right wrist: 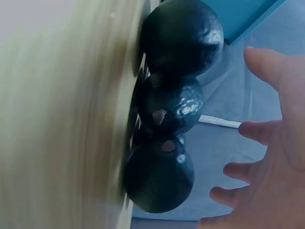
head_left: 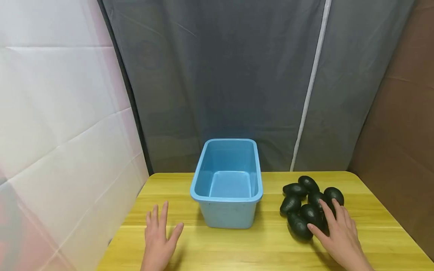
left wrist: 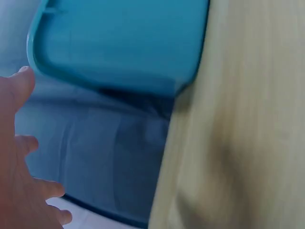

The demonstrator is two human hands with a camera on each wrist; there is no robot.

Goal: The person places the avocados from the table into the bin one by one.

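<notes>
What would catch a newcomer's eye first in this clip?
The empty blue bin standing mid-table on the yellow wooden table, and the cluster of dark avocados to its right. The right hand reaches over the avocados with fingers spread; the left hand lies open left of the bin.

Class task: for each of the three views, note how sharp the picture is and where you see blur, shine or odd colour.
Head view: sharp, even light, soft shadows beside the blue tub. Left wrist view: blurred throughout, the table smeared, the left hand soft. Right wrist view: bluish cast, table smeared, small glints on the avocados, the right hand out of focus.
</notes>
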